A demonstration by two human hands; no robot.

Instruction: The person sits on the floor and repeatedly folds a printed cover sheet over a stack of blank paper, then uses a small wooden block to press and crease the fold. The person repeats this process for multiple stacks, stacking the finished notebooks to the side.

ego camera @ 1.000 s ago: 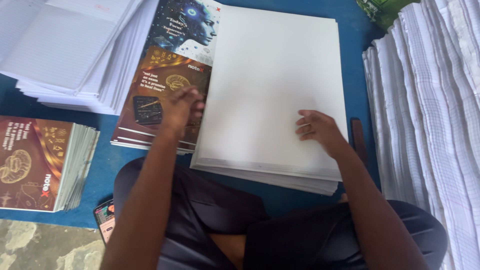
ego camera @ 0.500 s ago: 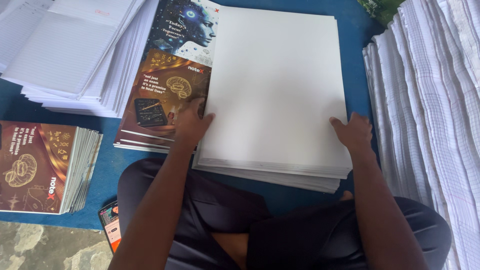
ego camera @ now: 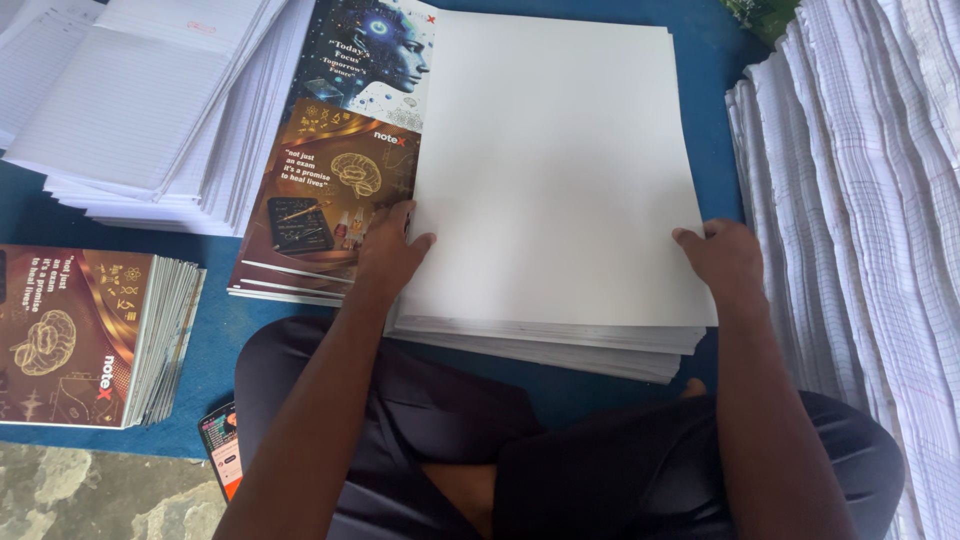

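Note:
A thick stack of blank white sheets [ego camera: 550, 170] lies on a blue surface in front of me. My left hand [ego camera: 388, 255] grips the stack's left edge, fingers curled over the top sheet. My right hand [ego camera: 722, 255] holds the stack's right edge near the front corner. Beside the left hand, printed brown and blue cover sheets [ego camera: 335, 190] lie partly under the white stack.
A stack of ruled white paper [ego camera: 150, 100] sits at the back left. A pile of brown-covered notebooks [ego camera: 90, 335] lies at the left. Tall piles of ruled sheets [ego camera: 870, 200] fill the right side. A phone [ego camera: 222, 450] lies by my knee.
My right hand slid from the top of the white stack out to its right edge. My left hand moved off the printed covers onto the stack's left edge.

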